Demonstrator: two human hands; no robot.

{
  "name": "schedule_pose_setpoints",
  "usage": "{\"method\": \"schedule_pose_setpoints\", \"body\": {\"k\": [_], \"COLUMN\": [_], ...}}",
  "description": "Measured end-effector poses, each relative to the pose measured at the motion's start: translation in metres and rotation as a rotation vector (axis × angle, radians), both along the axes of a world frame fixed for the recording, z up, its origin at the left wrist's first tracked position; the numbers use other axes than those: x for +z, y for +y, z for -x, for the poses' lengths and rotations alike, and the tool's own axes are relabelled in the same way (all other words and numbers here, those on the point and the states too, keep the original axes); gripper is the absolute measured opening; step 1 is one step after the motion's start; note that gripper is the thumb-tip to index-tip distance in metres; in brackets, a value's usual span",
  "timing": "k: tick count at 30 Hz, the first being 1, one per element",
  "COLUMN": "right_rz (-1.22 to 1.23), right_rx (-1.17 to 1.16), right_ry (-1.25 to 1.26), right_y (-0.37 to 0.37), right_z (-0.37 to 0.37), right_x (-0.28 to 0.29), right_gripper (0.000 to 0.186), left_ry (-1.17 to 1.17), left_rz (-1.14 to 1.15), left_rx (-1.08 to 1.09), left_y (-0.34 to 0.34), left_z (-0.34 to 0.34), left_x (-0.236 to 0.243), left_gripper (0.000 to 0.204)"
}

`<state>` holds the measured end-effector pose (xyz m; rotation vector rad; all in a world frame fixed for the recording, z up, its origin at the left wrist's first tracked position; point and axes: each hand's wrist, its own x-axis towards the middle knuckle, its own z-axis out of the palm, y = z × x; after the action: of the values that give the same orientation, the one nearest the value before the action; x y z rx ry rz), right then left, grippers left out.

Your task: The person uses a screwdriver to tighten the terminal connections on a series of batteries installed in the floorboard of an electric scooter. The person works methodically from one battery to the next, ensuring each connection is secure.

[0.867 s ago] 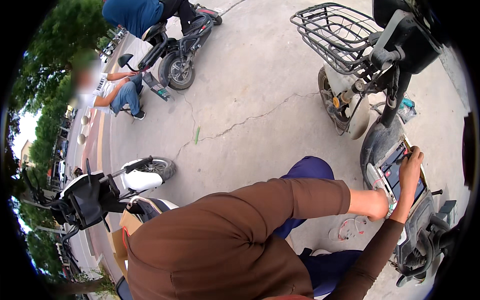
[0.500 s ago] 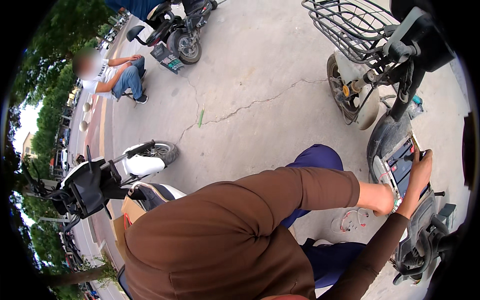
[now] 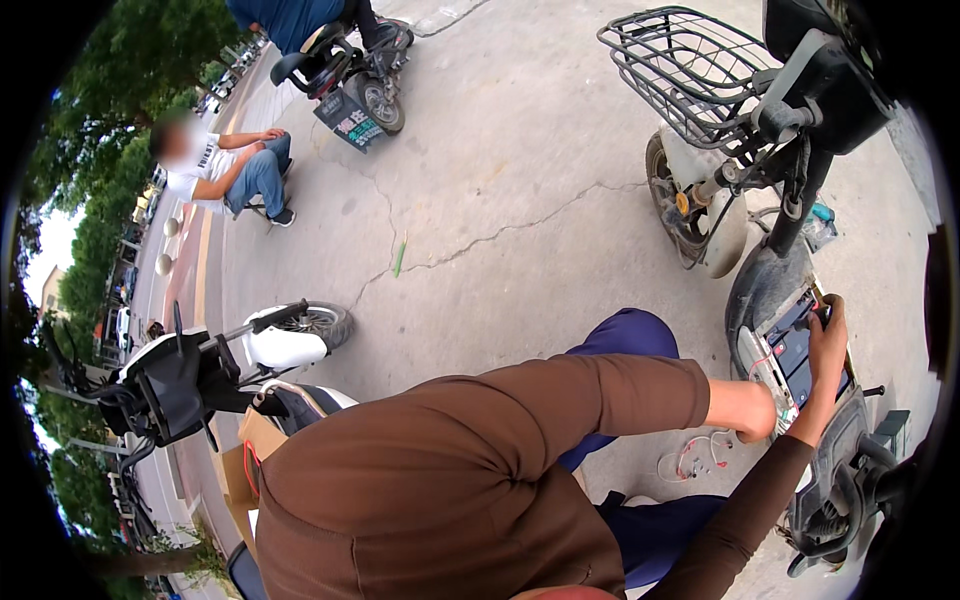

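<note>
A scooter's opened floor compartment (image 3: 802, 365) at the right holds dark battery blocks with small red parts and wires. My right hand (image 3: 828, 345) is over its far part, fingers curled around a small dark item that I cannot make out. My left hand (image 3: 752, 412) lies low at the compartment's near left side, wrist bent, its fingers hidden. Thin red and white wires with small parts (image 3: 690, 460) lie on the concrete beside my knees.
A basket (image 3: 680, 75) tops that scooter's front. A white scooter (image 3: 285, 345) stands at left, near cardboard (image 3: 255, 435). A seated person (image 3: 255, 180) and a blue-clad person (image 3: 285, 20) at another scooter (image 3: 375, 100) are farther off. A green strip (image 3: 400, 260) lies on cracked concrete.
The view has shifted a little up and down. My hands stay at the compartment with little change. The blue-clad person's arm now shows beside the far scooter.
</note>
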<state>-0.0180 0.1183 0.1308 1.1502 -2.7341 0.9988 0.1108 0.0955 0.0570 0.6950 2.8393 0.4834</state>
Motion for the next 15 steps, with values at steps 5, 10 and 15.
{"method": "schedule_pose_setpoints", "body": {"k": [5,10,15], "right_rz": [-0.159,-0.037,-0.044], "right_rx": [-0.24,-0.286,-0.235], "right_ry": [0.183,0.177,0.243], "right_y": [-0.006,0.005,0.005], "right_z": [-0.006,0.015,0.011], "right_x": [0.001,-0.019,-0.022], "right_gripper": [0.027,0.031,0.028], "left_ry": [0.091,-0.253,-0.162], "left_rz": [-0.028,0.216,0.116], "left_rx": [0.011,-0.028,0.004], "left_y": [-0.001,0.007,0.008], "left_z": [-0.003,0.003,-0.002], "left_x": [-0.007,0.024,0.003], "left_gripper": [0.014,0.019,0.016]}}
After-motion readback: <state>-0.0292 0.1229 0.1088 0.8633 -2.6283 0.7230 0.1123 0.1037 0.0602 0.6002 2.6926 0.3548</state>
